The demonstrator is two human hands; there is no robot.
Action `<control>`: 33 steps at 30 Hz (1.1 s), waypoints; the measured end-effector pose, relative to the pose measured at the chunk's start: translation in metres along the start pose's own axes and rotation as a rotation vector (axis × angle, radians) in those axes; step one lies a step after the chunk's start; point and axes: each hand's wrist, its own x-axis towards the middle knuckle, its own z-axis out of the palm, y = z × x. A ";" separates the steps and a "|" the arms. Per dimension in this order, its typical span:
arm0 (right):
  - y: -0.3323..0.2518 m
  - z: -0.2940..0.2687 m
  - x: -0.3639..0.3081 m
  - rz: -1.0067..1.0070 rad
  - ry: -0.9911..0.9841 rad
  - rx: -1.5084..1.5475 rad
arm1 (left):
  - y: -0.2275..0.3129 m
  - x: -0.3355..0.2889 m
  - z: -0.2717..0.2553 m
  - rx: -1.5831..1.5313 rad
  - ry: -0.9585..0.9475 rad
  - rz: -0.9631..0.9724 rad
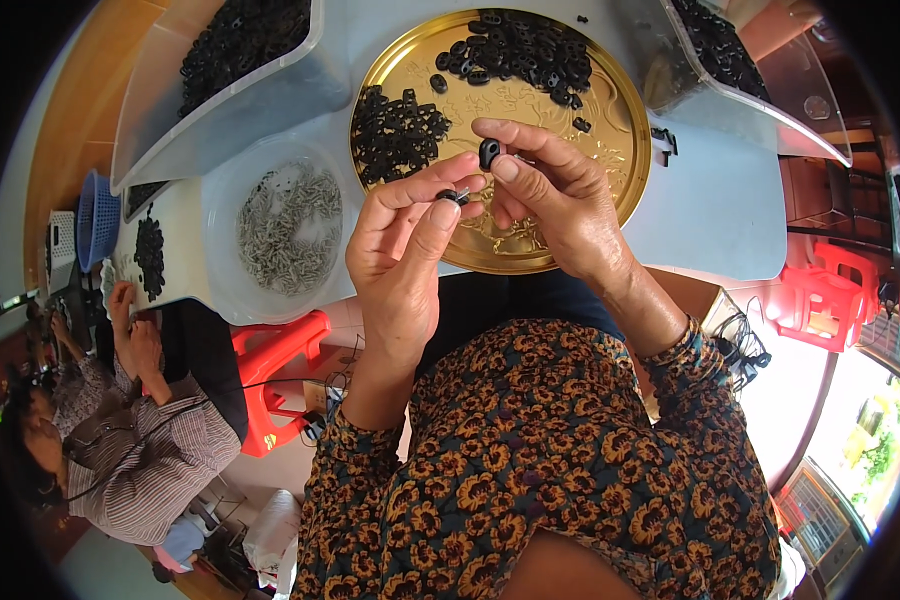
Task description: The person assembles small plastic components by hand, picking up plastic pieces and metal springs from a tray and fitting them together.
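Over the near part of a round gold tray (642, 185), both my hands are raised close together. My left hand (398, 260) pinches a small black plastic piece (450, 197) between thumb and fingertips, with a short silvery spring (463, 193) sticking out of it. Between the thumb and forefinger of my right hand (570, 210) is a black oval cord-lock shell (489, 152) with a hole in it. On the tray lie a pile of black oval shells (530, 55) at the far side and a pile of smaller black pieces (395, 135) at the left.
Left of the tray stands a clear round basin (220, 235) of small metal springs (290, 230). Plastic bins (260, 100) of black parts stand at the far left and far right (810, 125). A co-worker (160, 440) sits at the left, beside a red stool (270, 390).
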 end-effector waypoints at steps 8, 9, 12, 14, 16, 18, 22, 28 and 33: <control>0.004 0.003 -0.002 0.014 -0.015 0.057 | -0.003 0.001 -0.004 -0.035 0.006 -0.024; 0.007 0.006 -0.001 -0.019 0.028 0.019 | -0.004 0.001 -0.004 -0.026 0.003 -0.021; 0.008 0.008 -0.003 -0.060 0.078 -0.027 | -0.005 0.000 -0.001 -0.022 0.028 -0.021; 0.007 0.007 -0.004 -0.068 0.082 -0.036 | -0.007 0.000 -0.002 0.006 0.033 -0.006; 0.008 0.004 -0.004 -0.036 0.049 -0.051 | -0.011 -0.001 -0.004 0.036 0.037 0.009; 0.007 0.006 -0.005 -0.040 0.059 -0.038 | -0.014 0.000 -0.005 0.118 0.020 0.089; 0.004 0.004 -0.005 0.028 0.045 -0.054 | -0.018 -0.002 -0.009 0.162 -0.012 0.107; 0.003 0.001 -0.003 0.033 0.021 -0.045 | -0.011 0.002 -0.007 0.109 0.030 0.059; 0.004 0.000 -0.002 0.056 0.035 0.115 | -0.012 0.000 -0.010 0.052 0.112 -0.080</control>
